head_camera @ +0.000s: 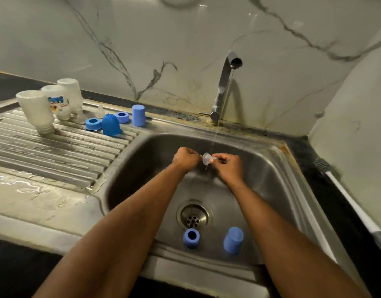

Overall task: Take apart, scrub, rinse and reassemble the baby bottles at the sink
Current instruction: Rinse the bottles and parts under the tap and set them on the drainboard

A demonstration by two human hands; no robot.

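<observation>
Over the sink basin (271, 181), under a thin stream from the tap (226, 82), both hands hold a clear silicone teat (206, 158). My right hand (227, 166) pinches its tip end, and my left hand (186, 158) pinches its rim. A blue collar ring (191, 238) and a blue cap (233, 240) lie on the basin floor near the drain (193, 216). On the drainboard (56, 151) three white bottles (37, 111) stand upside down, beside two clear teats (100, 111), two blue rings (93, 124) and two blue caps (138, 115).
Water pools on the wet counter (30, 190) at the front left. A marble-patterned wall rises behind the sink. A white-handled tool (353, 203) lies along the dark counter at the right.
</observation>
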